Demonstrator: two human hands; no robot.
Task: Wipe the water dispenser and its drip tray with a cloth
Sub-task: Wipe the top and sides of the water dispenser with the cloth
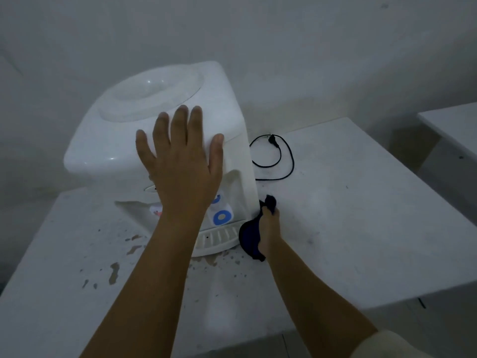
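White plastic water dispenser stands on the pale table, left of the picture's centre, its empty bottle socket facing up. The left hand lies flat on the front edge of its top, fingers spread wide, holding nothing. At 4 o'clock from the dispenser, the right hand grips a dark blue cloth bunched against the lower right corner, touching the slotted drip tray. Blue-ringed taps sit just above the tray. A black power cord coils at 3 o'clock from the dispenser. Brown stains spot the table at 7 o'clock
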